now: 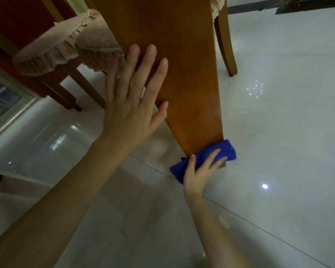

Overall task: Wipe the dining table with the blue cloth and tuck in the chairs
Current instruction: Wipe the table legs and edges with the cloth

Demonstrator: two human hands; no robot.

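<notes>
Your right hand point(201, 172) grasps the one blue cloth point(227, 149), fingers curled over it, pressing it against the foot of the broad wooden leg point(182, 64), down by the tiled floor point(278, 113); the cloth is bunched, its long axis running lower left to upper right; your left hand point(132, 109) lies flat and released on that leg; two cushioned chairs point(46, 51) stand left of it, a third chair point(225, 45) right.

Two hands point(132, 115) point(198, 176), one blue cloth point(223, 150), three cushioned chairs point(41, 55) point(99, 42) point(225, 41).

floor point(278, 122): glossy pale tiles | light glint point(265, 186) on it | white-framed window point(2, 101) at left
</notes>
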